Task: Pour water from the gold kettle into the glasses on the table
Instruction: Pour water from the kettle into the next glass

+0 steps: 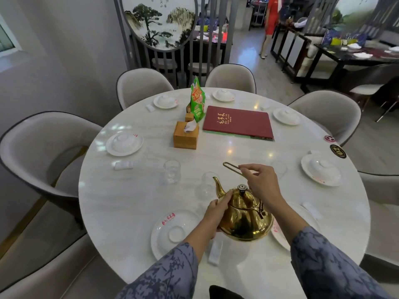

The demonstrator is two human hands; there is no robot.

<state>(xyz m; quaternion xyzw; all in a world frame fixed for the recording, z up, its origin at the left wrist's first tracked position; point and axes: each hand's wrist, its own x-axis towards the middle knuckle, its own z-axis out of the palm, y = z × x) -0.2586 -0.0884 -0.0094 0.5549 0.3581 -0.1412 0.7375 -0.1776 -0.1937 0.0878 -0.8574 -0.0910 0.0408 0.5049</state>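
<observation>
Kettle (245, 214), steadied by left fingers (218, 203) while right fingers (248, 169) are clamped on its handle (232, 168), could be spilled near the tabletop's (133, 197) near edge if tilted early.

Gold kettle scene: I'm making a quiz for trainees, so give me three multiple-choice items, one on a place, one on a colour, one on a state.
1. Where is the spout of the gold kettle pointing?
A. At a glass
B. At the menu
C. At a chair

2. What colour is the menu cover?
A. Blue
B. Dark red
C. Yellow

3. What does the right hand hold?
A. The lid knob
B. A glass
C. The wire handle

Answers: 1 A, the spout tip overlaps that glass; 2 B, the cover is dark red with gold lettering; 3 C, the fingers pinch the handle, raised above the lid.
</observation>
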